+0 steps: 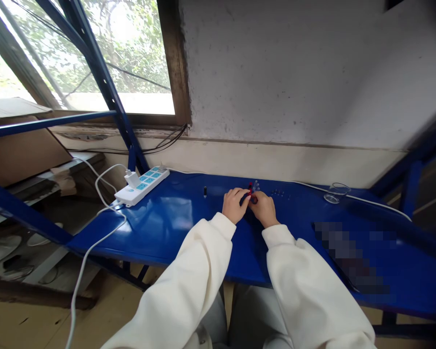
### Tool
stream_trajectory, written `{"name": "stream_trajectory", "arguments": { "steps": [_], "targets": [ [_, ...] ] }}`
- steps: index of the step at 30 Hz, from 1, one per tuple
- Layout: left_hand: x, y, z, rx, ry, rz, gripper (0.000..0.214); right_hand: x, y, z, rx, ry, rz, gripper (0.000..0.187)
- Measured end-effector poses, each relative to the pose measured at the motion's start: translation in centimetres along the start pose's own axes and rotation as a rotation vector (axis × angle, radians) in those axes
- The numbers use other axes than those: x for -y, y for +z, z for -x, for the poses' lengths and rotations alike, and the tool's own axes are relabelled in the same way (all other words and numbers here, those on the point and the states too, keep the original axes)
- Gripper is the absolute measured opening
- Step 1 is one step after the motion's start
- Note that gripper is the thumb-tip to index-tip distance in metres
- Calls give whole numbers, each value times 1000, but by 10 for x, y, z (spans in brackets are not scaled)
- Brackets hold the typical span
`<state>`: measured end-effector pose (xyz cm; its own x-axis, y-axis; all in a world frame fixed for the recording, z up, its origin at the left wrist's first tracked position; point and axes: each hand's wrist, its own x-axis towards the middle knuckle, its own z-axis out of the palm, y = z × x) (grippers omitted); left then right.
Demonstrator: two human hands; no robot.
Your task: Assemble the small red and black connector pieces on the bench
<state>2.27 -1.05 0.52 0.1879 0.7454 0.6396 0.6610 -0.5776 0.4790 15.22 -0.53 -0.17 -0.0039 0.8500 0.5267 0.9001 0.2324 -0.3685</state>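
Note:
Both hands rest together on the blue metal bench (174, 228), sleeves in white. My left hand (234, 205) and my right hand (264, 208) have their fingers curled and pinched around a small red and dark object (252, 193). Too small to name, it sits between the fingertips. A few tiny clear pieces stand just behind it.
A white power strip (142, 186) with blue sockets and a white plug and cable lies at the bench's left rear. A small dark upright part (205, 192) stands left of the hands, a row of tiny dark parts (278, 193) to the right, and a clear dish (331, 198) farther right.

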Motion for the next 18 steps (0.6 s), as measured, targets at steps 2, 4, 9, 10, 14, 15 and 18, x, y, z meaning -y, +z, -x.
{"name": "stream_trajectory", "arguments": {
  "steps": [2,4,9,10,14,15,18],
  "targets": [
    [1,0,-1,-17,-10,7,22,0,0,0,-11,-21,-6,13],
    [1,1,-1,-22,-12,7,19,0,0,0,-18,-35,-5,13],
    [1,0,-1,1,-24,-13,14,-1,1,0,-12,-84,9,14],
    [1,-1,-1,6,-28,-19,13,-1,1,0,-10,-95,15,15],
    [0,-2,-1,24,-56,-51,12,-3,3,1,-14,-121,29,17],
    [1,-2,-1,26,-63,-56,12,-4,4,1,-15,-123,30,17],
    [2,-2,-3,28,-78,-69,11,-6,6,1,-14,-124,32,17]
  ]
}}
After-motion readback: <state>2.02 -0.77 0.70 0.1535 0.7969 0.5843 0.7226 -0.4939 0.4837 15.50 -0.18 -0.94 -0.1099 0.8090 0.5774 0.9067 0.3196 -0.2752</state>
